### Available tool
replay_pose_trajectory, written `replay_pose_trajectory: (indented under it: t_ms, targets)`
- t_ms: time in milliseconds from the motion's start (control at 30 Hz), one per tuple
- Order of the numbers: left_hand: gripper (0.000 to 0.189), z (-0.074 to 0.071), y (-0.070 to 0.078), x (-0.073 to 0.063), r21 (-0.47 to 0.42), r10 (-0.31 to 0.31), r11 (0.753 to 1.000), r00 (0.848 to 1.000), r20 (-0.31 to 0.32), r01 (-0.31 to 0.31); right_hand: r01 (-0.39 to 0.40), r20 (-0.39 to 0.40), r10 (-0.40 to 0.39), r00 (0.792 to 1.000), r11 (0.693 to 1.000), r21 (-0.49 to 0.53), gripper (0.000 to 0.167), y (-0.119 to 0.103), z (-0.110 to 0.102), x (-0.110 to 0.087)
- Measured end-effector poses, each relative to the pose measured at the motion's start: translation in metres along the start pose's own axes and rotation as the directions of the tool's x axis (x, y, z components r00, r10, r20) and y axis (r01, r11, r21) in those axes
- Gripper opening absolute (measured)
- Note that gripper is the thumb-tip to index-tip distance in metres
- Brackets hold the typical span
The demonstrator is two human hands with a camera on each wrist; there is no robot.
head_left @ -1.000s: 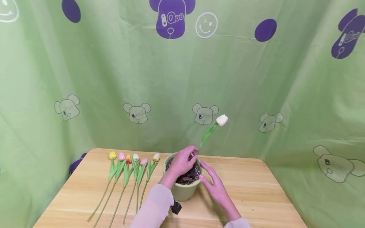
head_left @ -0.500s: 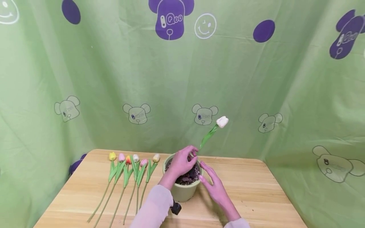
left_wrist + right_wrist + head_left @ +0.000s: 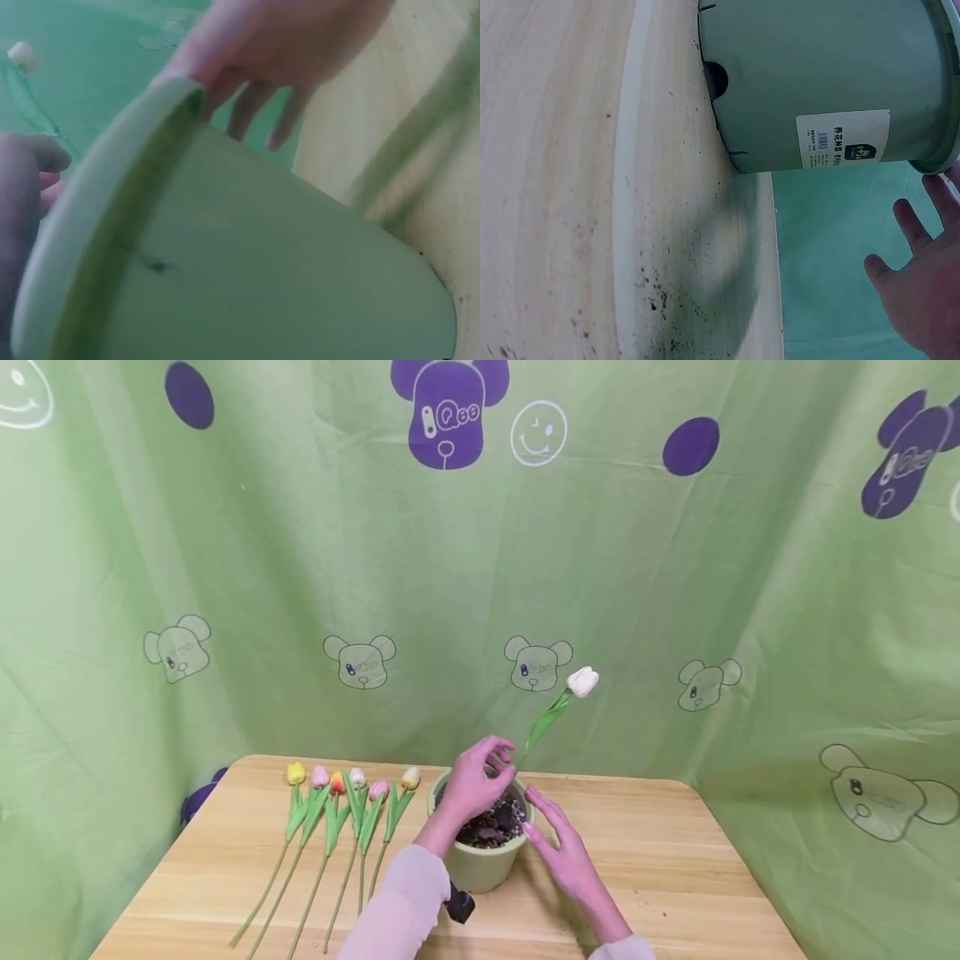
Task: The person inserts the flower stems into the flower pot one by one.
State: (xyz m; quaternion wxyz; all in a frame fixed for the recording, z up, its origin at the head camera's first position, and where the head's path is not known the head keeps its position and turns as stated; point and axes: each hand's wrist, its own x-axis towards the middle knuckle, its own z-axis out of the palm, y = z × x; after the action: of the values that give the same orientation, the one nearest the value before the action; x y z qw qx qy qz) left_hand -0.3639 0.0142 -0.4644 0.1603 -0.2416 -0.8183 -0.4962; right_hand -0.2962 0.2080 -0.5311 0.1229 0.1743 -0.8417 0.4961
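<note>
A white tulip [image 3: 582, 682] leans up and to the right out of a pale green flower pot [image 3: 480, 865]. Over the pot's dark soil, my left hand [image 3: 472, 785] has its fingers loosely parted beside the tulip's stem; the stem passes just right of the fingertips. The stem's lower end is hidden behind this hand. On the pot's right side, my right hand [image 3: 567, 857] has straight fingers spread at the rim. The right wrist view shows the fingers [image 3: 913, 226] of that hand near the rim, close to the pot's white label [image 3: 844, 139].
Left of the pot lie several tulips [image 3: 330, 827], yellow, pink, orange and white, stems toward the near edge. Crumbs of soil [image 3: 656, 296] dot the wooden table [image 3: 660, 843]. A green printed curtain [image 3: 450, 568] hangs around the back and sides.
My left hand's fingers have loosened from the tulip's stem and shifted slightly up and left. The tulip keeps its lean, and my right hand stays at the rim.
</note>
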Motion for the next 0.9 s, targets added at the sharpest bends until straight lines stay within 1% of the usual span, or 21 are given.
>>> replay_pose_trajectory:
  t_ms: [200,400,533,633,733,800,900]
  targets:
    - [0.033,-0.014,-0.001,-0.004,-0.066,-0.041,0.997,0.998,-0.043,0.038,-0.021,-0.001,0.021,1.000,1.000,0.004,0.056,0.001,0.002,-0.002]
    - [0.033,-0.037,0.002,-0.008,-0.096,-0.052,0.994,0.995,-0.088,0.043,-0.032,0.004,0.032,0.999,0.999,0.004,0.057,0.002,0.002,0.000]
    - [0.033,-0.057,0.001,-0.014,-0.088,-0.057,0.995,0.992,-0.113,0.047,-0.037,0.006,0.037,0.999,0.999,0.001,0.057,0.005,0.002,0.001]
    - [0.033,-0.075,-0.002,-0.021,-0.091,-0.068,0.994,0.989,-0.133,0.056,-0.033,0.002,0.033,0.999,0.999,0.001,0.057,0.005,0.002,0.001]
    - [0.034,-0.094,-0.008,-0.028,-0.084,-0.078,0.994,0.984,-0.161,0.065,-0.029,-0.003,0.029,1.000,1.000,0.005,0.057,0.004,0.001,0.000]
    - [0.034,-0.107,-0.012,-0.033,-0.079,-0.099,0.993,0.980,-0.175,0.086,-0.029,-0.001,0.029,1.000,1.000,0.009,0.056,0.003,0.001,0.000]
    - [0.035,-0.125,-0.021,-0.043,-0.060,-0.121,0.992,0.974,-0.192,0.111,-0.028,0.002,0.028,1.000,0.999,0.017,0.056,0.002,0.001,0.000]
